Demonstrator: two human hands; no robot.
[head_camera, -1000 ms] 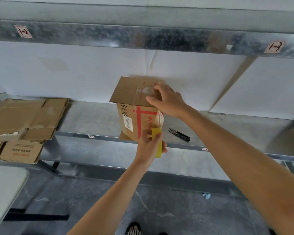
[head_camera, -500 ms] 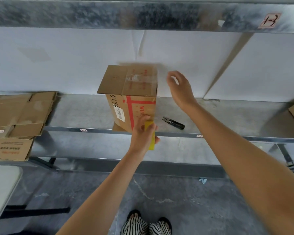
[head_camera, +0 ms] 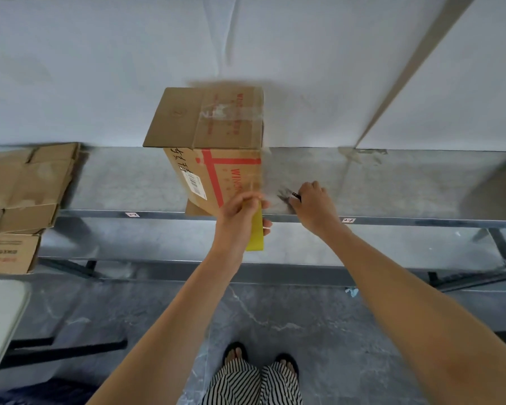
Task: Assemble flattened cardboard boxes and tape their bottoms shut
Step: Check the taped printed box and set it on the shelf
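Observation:
A brown cardboard box (head_camera: 214,159) with red print stands on the metal shelf (head_camera: 123,185), its upper flaps folded shut with clear tape across them. A strip of clear tape runs down the box's right front edge to a yellow tape roll (head_camera: 255,233). My left hand (head_camera: 238,219) grips that roll at the shelf's front edge, just below the box. My right hand (head_camera: 314,204) rests on the shelf to the right of the box, fingers closed over small black snips (head_camera: 287,195), which are blurred and partly hidden.
Flattened cardboard boxes (head_camera: 27,182) lie stacked on the shelf at the left, with another printed box (head_camera: 6,252) below them. A white table corner (head_camera: 0,314) is at lower left. A white wall backs the shelf. My feet stand on the grey floor.
My right hand left the box top and dropped down to the snips on the shelf. My left hand kept hold of the tape roll. The view tilted downward.

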